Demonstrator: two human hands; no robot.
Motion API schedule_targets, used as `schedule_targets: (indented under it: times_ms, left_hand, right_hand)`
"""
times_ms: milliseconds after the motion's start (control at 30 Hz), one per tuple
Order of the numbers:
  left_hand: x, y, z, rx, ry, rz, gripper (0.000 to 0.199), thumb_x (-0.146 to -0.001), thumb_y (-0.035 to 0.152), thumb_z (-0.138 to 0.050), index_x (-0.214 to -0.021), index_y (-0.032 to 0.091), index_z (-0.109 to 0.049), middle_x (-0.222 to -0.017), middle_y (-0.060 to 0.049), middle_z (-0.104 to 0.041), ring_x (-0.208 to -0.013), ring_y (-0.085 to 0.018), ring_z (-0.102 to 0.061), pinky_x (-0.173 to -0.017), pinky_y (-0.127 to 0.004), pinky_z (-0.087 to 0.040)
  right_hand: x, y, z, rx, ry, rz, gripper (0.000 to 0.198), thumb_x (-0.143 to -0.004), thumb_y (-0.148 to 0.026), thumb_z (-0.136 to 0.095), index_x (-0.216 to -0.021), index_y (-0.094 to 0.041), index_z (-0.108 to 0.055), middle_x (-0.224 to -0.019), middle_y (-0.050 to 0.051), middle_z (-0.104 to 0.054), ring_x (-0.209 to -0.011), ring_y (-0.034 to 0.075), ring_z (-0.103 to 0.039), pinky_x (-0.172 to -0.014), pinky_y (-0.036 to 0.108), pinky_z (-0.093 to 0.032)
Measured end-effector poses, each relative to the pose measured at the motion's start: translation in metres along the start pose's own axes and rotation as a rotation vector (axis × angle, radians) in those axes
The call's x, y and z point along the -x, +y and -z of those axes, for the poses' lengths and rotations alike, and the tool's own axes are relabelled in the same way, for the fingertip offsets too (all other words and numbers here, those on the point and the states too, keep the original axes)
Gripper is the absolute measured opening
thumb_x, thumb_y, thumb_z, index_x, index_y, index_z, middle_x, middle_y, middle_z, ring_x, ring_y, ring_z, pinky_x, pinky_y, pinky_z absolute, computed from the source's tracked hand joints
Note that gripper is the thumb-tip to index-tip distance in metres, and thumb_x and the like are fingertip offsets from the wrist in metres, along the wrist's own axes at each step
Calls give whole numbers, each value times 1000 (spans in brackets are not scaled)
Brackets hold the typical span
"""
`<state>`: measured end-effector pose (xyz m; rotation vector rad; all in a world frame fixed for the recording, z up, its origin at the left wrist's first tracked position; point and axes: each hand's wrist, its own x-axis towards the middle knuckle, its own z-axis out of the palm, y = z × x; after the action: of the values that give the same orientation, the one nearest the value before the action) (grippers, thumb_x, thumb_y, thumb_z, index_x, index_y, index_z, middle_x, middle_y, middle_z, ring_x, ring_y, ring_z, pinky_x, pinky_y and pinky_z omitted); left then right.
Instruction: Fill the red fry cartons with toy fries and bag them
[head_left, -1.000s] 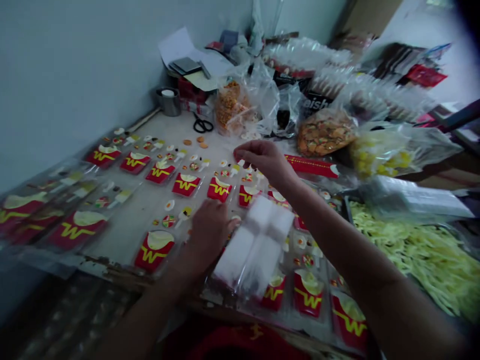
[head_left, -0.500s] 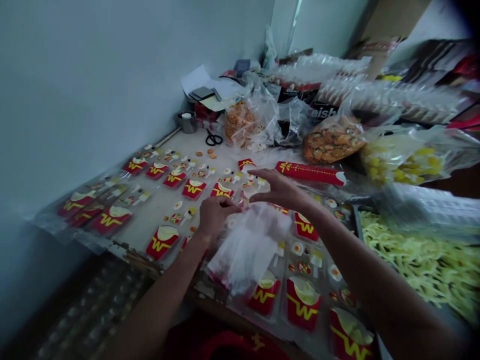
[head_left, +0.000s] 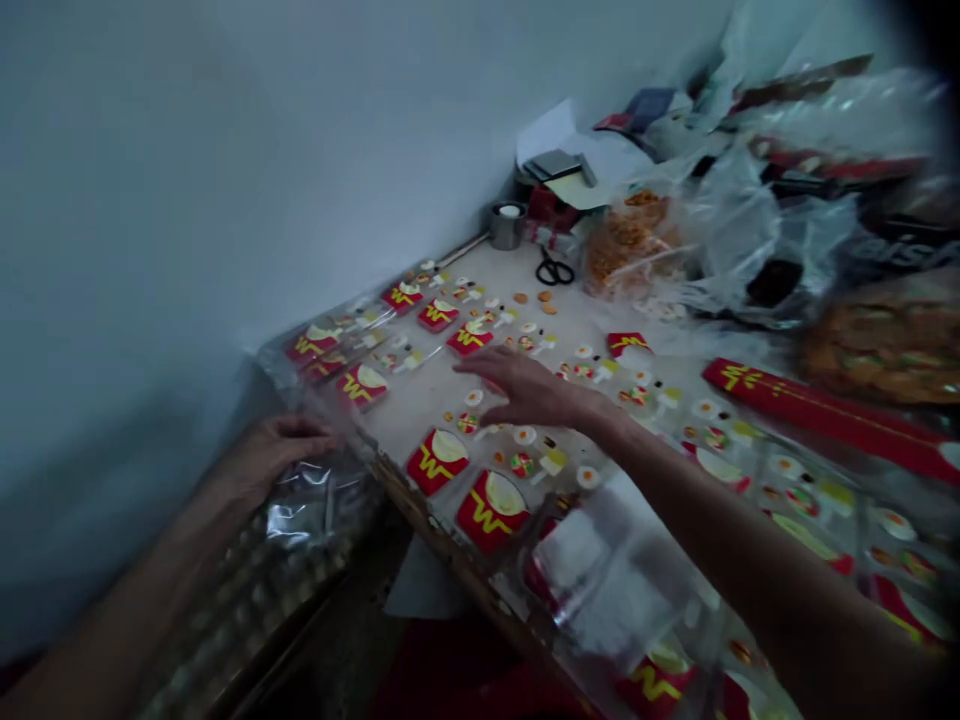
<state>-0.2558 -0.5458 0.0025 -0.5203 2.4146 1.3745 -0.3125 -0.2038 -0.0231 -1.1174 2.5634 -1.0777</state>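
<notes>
My left hand [head_left: 277, 455] is off the table's left edge with its fingers closed. Shiny clear plastic, seemingly a clear plastic bag [head_left: 307, 510], hangs just under those fingers. My right hand [head_left: 525, 385] reaches over the table, fingers stretched and apart, holding nothing. Around it lie small red fries cartons with a yellow W, such as one fries carton [head_left: 437, 460], each near tiny toy-like food pieces, including a fried-egg piece [head_left: 524, 435]. Filled clear packets [head_left: 360, 385] overlap at the table's left corner. A pile of whitish plastic bags [head_left: 615, 570] lies under my right forearm.
Black scissors [head_left: 555, 270] and a metal cup [head_left: 507, 226] are at the back. Bags of small orange-brown pieces [head_left: 630, 250] stand behind a long red strip of cartons [head_left: 825, 415]. A bin [head_left: 262, 600] of blurred pale items sits below the table edge.
The view has swung left. My left hand has left the whitish plastic bags and moved past the table's left edge. My right hand has shifted left over the cartons, still open.
</notes>
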Motion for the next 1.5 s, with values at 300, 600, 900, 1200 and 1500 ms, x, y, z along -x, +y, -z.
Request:
schedule_targets:
  times_ms: [300,600,900,1200,1500]
  left_hand:
    - [-15,-67,4,-91,-1,106,40,-56,50,-86,-75,19,-69,-60,3,-63,-56,-12,-51,-53,-24,-37]
    - [-6,-61,17,-281,72,20,33,-57,45,-84,-75,20,-73,-60,2,-63,-56,-14,-50,-53,-26,-34]
    - [7,-49,8,-233,-85,-3,34,-53,40,-88,-76,20,-72,-64,3,-62,-60,-13,-53,-55,-25,-37]
    - [-36,-23,-15,78,-314,-65,53,-64,39,-84,-110,16,-69,-66,2,-65,-59,-13,-57,-56,-23,-39]
    - [-48,7,-52,-92,-591,-69,47,-59,35,-82,-103,20,-77,-77,-1,-73,-65,-16,-60,-61,-24,-43]
  right_hand:
    - [-40,5,-68,381,-446,266,104,-61,-37,-85,-151,-10,-41,-142,20,-55,-127,34,-50,-108,52,-37]
    - [-53,-23,-41,354,-98,110,99,-64,-40,-87,-149,-17,-43,-139,16,-56,-126,35,-51,-105,50,-40]
    - [-54,-47,-46,570,87,9,98,-67,-42,-87,-150,-16,-40,-137,16,-56,-124,38,-48,-104,54,-35]
    - [-27,-41,-45,463,51,-95,98,-66,-42,-85,-150,-16,-41,-139,19,-54,-125,41,-47,-105,57,-34]
    - [12,-10,-28,315,-195,52,97,-62,-41,-89,-147,-19,-47,-132,15,-59,-119,35,-52,-106,52,-37]
